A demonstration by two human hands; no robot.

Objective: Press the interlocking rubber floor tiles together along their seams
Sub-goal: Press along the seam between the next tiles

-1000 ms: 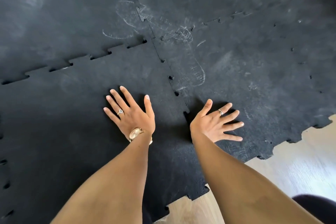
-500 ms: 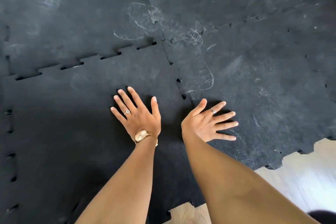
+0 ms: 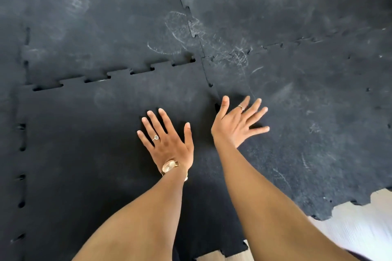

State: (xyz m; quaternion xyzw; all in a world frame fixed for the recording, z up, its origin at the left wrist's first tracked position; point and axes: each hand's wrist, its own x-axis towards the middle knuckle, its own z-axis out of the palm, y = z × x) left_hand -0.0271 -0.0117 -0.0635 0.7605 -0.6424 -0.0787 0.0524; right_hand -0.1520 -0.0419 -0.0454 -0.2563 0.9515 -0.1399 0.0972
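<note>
Flat and splayed, 2 hands, left (image 3: 169,144) and right (image 3: 235,125), hold nothing beside 4 tiles' seam (image 3: 209,78).

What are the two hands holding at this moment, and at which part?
Nothing is held. The left hand lies open and flat on a rubber floor tile; the right hand is open, fingers spread, over the neighbouring tile.

Rubber tiles (image 3: 106,154) lie bare all around both hands (nothing standing on them); wood floor (image 3: 364,224) likewise bare.
</note>
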